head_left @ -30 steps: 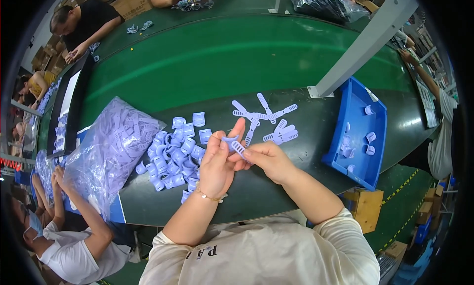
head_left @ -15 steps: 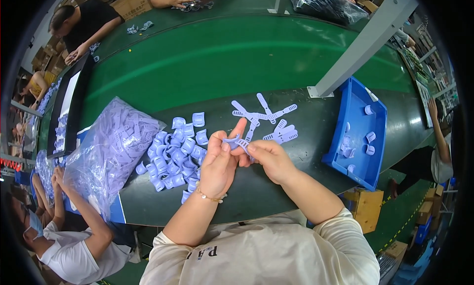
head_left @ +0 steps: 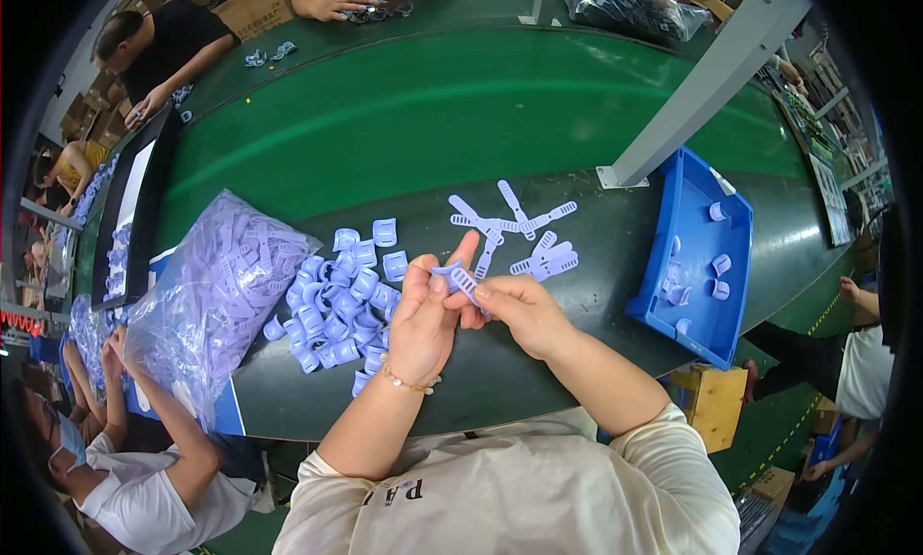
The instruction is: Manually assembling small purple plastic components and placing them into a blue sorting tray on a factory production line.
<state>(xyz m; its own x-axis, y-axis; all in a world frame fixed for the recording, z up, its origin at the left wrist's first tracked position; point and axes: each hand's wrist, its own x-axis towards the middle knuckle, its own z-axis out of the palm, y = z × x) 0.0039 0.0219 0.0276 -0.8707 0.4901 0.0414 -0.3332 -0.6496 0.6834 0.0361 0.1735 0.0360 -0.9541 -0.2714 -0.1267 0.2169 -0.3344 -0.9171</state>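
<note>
My left hand [head_left: 421,316] pinches a curved lilac plastic piece [head_left: 445,271] between thumb and fingers, its index finger pointing up. My right hand [head_left: 527,315] grips the lower end of a lilac slotted strap [head_left: 464,281]. The strap's upper end meets the curved piece; whether they are joined I cannot tell. To the left of my hands lies a heap of curved lilac pieces [head_left: 338,310]. Several loose slotted straps [head_left: 550,257] lie crossed just beyond my right hand.
A clear plastic bag [head_left: 223,286] full of slotted straps lies left of the heap. On the right, a blue tray [head_left: 710,315] holds several curved pieces. A grey metal post [head_left: 707,84] rises beside it. Beyond runs a green belt [head_left: 413,103]. Other people work around the table.
In my hands, the strap has turned so its slotted face shows more, and the curved piece has tilted with it. At the far right, a person has moved.
</note>
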